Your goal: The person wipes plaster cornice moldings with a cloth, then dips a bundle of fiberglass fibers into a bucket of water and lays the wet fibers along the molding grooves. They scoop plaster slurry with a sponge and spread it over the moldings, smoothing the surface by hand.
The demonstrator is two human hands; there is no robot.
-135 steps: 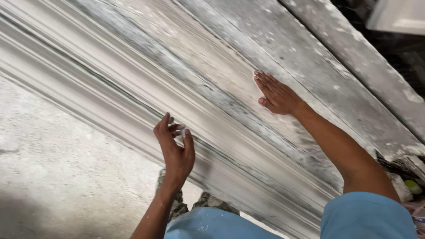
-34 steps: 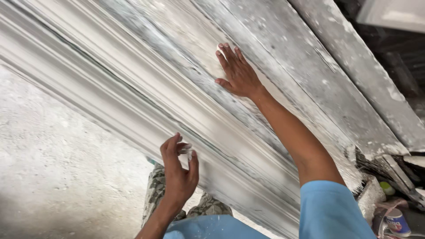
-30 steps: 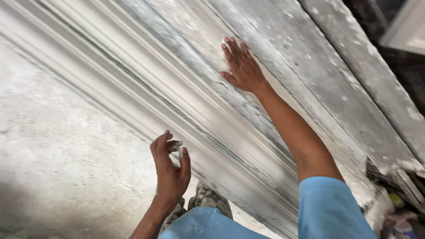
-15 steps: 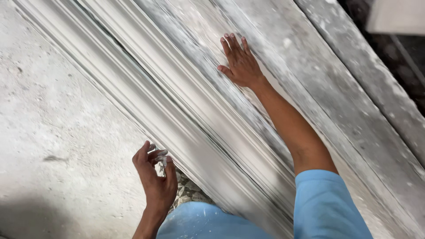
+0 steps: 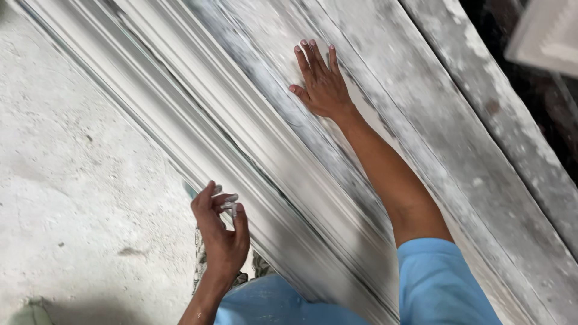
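Right hand [image 5: 322,84]: flat, fingers spread, palm pressed on upper face of the moulding [image 5: 289,180], gripping nothing.
Left hand [image 5: 221,232]: loosely curled, plaster-white fingertips [image 5: 232,204] at moulding's lower ribbed edge; holds nothing visible.
Moulding: long white ribbed plaster strip, runs diag. top-left to bottom-right.
Floor [image 5: 72,198]: rough concrete, left of strip.
Sleeve [image 5: 442,283]: blue, right arm.

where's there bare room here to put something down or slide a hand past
Bare concrete floor lies left of the ribbed moulding, beyond the left hand. The flat dusty board right of the right hand is free. The lower middle is crowded.
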